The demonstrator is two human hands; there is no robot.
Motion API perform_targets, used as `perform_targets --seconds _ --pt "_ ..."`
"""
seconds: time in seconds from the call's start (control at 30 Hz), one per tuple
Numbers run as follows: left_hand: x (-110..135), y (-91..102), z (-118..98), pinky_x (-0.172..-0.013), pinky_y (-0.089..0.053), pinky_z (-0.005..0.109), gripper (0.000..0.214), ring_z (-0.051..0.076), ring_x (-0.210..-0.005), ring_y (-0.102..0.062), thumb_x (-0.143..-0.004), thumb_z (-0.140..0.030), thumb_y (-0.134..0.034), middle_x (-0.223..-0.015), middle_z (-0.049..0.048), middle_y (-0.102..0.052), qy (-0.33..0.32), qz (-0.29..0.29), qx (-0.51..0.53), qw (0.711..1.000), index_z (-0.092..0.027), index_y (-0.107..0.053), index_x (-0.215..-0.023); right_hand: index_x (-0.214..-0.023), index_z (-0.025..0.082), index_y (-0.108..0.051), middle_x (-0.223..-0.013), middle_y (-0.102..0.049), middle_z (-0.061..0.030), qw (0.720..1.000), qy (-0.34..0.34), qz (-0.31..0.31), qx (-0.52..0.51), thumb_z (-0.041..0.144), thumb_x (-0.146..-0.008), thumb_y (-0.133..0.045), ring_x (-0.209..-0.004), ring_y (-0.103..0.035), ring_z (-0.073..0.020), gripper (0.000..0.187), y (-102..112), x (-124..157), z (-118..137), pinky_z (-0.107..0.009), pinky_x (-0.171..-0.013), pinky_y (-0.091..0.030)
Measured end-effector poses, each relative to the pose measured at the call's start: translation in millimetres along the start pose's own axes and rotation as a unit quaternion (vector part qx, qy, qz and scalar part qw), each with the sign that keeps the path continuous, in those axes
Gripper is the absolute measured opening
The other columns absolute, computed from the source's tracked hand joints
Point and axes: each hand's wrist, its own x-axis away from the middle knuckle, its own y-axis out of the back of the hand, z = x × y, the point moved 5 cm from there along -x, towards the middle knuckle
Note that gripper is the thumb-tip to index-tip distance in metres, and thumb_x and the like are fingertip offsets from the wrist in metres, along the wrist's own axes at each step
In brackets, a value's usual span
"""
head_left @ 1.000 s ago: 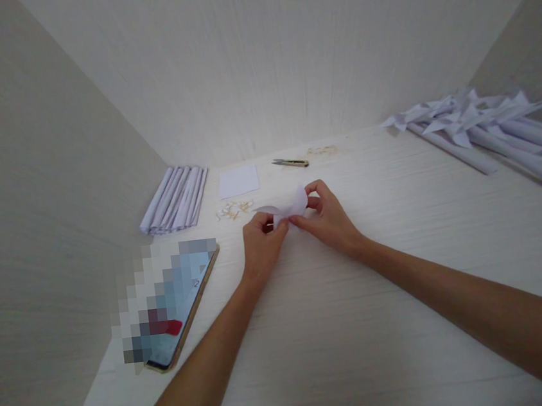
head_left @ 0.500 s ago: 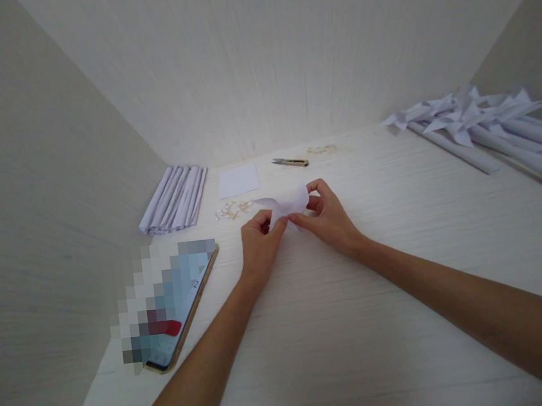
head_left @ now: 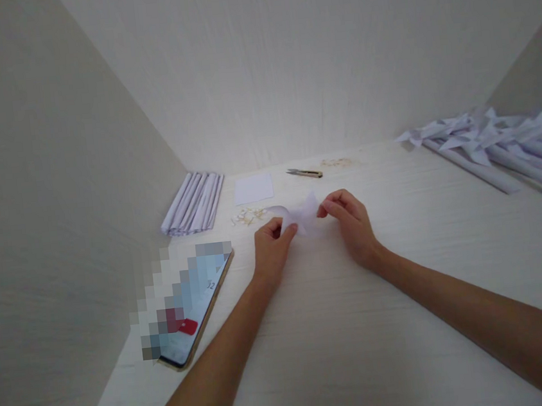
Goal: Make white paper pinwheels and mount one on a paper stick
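The right hand [head_left: 355, 226] has moved right, its grasp unclear, while the left hand [head_left: 272, 251] pinches the paper [head_left: 305, 215], whose curl may spring open if that pinch slackens.

The thin, curled white paper piece [head_left: 305, 215] looks smooth and matt, as do the flat white paper square [head_left: 253, 188], the bundled white paper tubes [head_left: 193, 203] and the pointed white paper pinwheels [head_left: 475, 139]. The small yellowish-handled snips [head_left: 304, 173] have grey metal blades. The flat rectangular phone [head_left: 197, 307] shows a smooth, glassy screen. The pale, streaked bench [head_left: 316, 353] looks matt, like the faintly streaked whitish wall [head_left: 257, 69].
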Motion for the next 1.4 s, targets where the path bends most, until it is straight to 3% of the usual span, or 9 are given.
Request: perform_targets --seconds 0.17,0.33,0.47,0.6,0.77,0.9,1.03,1.13,1.4 --pt "-1.5 1.0 1.8 -0.063 -0.038 0.024 0.007 0.011 -0.061 -0.049 -0.063 -0.022 -0.057 -0.061 -0.0032 -0.057 0.01 0.015 0.042 0.999 -0.016 -0.06 -0.062 -0.061 0.021 -0.046 -0.058 -0.049 0.0017 0.999 -0.014 -0.044 -0.005 0.028 -0.071 -0.048 -0.058 -0.048 -0.0127 0.013 9.0 -4.9 -7.9 -0.028 -0.061 -0.04" --pt "-0.3 -6.8 5.2 -0.064 -0.039 0.024 0.009 0.011 -0.06 -0.05 -0.06 -0.022 -0.061 -0.059 -0.002 -0.057 0.058 0.08 0.164 0.982 -0.015 -0.063 -0.064 -0.057 0.021 -0.045 -0.056 -0.046 0.0021 0.995 -0.048 -0.07 -0.042 0.028 -0.067 -0.048 -0.054 -0.045 -0.0119 0.012 10.0 -4.5 -7.5 -0.027 -0.056 -0.038" --pt "11.0 -20.8 -1.0 -0.066 -0.039 0.024 0.014 0.01 -0.06 -0.052 -0.053 -0.019 -0.067 -0.062 -0.0008 -0.061 0.105 0.214 0.226 0.944 -0.015 -0.066 -0.066 -0.057 0.021 -0.046 -0.054 -0.046 0.003 0.994 -0.063 -0.08 -0.032 0.026 -0.064 -0.051 -0.05 -0.043 -0.0113 0.011 10.4 -4.5 -10.3 -0.026 -0.051 -0.035" --pt "26.9 -28.5 -9.4 -0.065 -0.039 0.024 0.017 0.011 -0.06 -0.053 -0.052 -0.023 -0.071 -0.064 0.0002 -0.062 0.116 0.369 0.188 0.903 -0.015 -0.067 -0.066 -0.059 0.02 -0.049 -0.055 -0.048 0.0043 0.997 -0.062 -0.035 -0.002 0.021 -0.06 -0.058 -0.05 -0.043 -0.0098 0.009 6.2 -4.1 -13.3 -0.024 -0.048 -0.033" --pt "35.7 -28.3 -12.4 -0.066 -0.04 0.025 0.023 0.014 -0.062 -0.053 -0.05 -0.03 -0.073 -0.067 0.0009 -0.063 0.128 0.464 0.146 0.864 -0.016 -0.067 -0.067 -0.063 0.018 -0.052 -0.052 -0.045 0.0057 0.996 -0.041 0.037 0.074 0.026 -0.063 -0.061 -0.046 -0.038 -0.008 0.012 -4.1 1.1 -5.5 -0.022 -0.044 -0.028" --pt "39.8 -30.2 -12.1 -0.067 -0.04 0.025 0.029 0.013 -0.064 -0.052 -0.045 -0.035 -0.075 -0.067 -0.0004 -0.062 0.147 0.512 0.133 0.836 -0.016 -0.066 -0.066 -0.06 0.017 -0.052 -0.051 -0.046 0.0042 0.984 -0.025 0.109 0.138 0.029 -0.063 -0.059 -0.046 -0.04 -0.0087 0.014 -23.0 -2.8 1.2 -0.023 -0.044 -0.03" --pt "43.2 -31.0 -10.9 -0.069 -0.039 0.023 0.036 0.009 -0.061 -0.05 -0.039 -0.039 -0.077 -0.063 -0.0039 -0.059 0.164 0.545 0.13 0.812 -0.015 -0.064 -0.063 -0.06 0.015 -0.057 -0.052 -0.05 0.0022 0.937 0.057 0.223 0.261 0.019 -0.065 -0.053 -0.049 -0.042 -0.0093 0.007 -59.0 -16.3 2.0 -0.022 -0.048 -0.033" --pt "44.8 -30.0 -11.2 -0.069 -0.039 0.023 0.039 0.009 -0.06 -0.049 -0.036 -0.04 -0.078 -0.062 -0.0044 -0.058 0.176 0.556 0.129 0.802 -0.014 -0.063 -0.061 -0.056 0.014 -0.056 -0.055 -0.053 0.0008 0.892 0.117 0.252 0.357 0.008 -0.06 -0.05 -0.051 -0.044 -0.0092 0.009 -84.1 -28.2 -2.7 -0.021 -0.05 -0.034" --pt "44.1 -27.5 -11.8 -0.067 -0.04 0.021 0.041 0.008 -0.058 -0.05 -0.032 -0.041 -0.078 -0.059 -0.0054 -0.058 0.19 0.551 0.139 0.801 -0.014 -0.064 -0.06 -0.068 0.013 -0.06 -0.06 -0.057 -0.0008 0.875 0.113 0.288 0.372 0.013 -0.063 -0.058 -0.054 -0.048 -0.0094 0.005 -120.5 -49.4 -27.5 -0.02 -0.052 -0.036"
